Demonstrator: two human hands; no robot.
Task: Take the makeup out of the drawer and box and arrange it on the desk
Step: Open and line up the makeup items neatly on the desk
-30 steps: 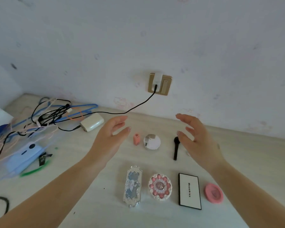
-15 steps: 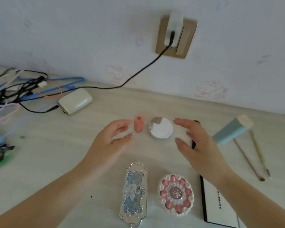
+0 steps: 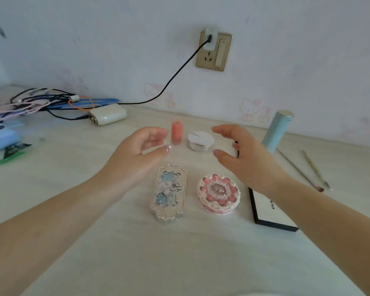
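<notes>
Head view: L hand (image 3: 137,152) & R hand (image 3: 241,154) both hover above the worktop (image 3: 94,189) w/ fingers spread and curled, empty, flanking an upright pink tube (image 3: 176,133) and round white compact (image 3: 200,141). Nearer: ornate silver palette (image 3: 169,192), pink cake-shaped compact (image 3: 218,193); black-edged white palette (image 3: 267,212) partly under R forearm, its lettering cut off. A dark item behind R hand is mostly hidden; blue tube (image 3: 277,131) & two thin brushes (image 3: 308,167) far right.

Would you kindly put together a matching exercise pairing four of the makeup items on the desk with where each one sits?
Items:
1. coral tube
2. white round compact
3. ornate rectangular case
4. pink cake-shaped compact

Places:
A. front row, beside the black-edged palette
B. back row, just off the left hand fingertips
C. front row, below the left hand
D. back row, between the two hands

Pairs: 1-B, 2-D, 3-C, 4-A
</notes>
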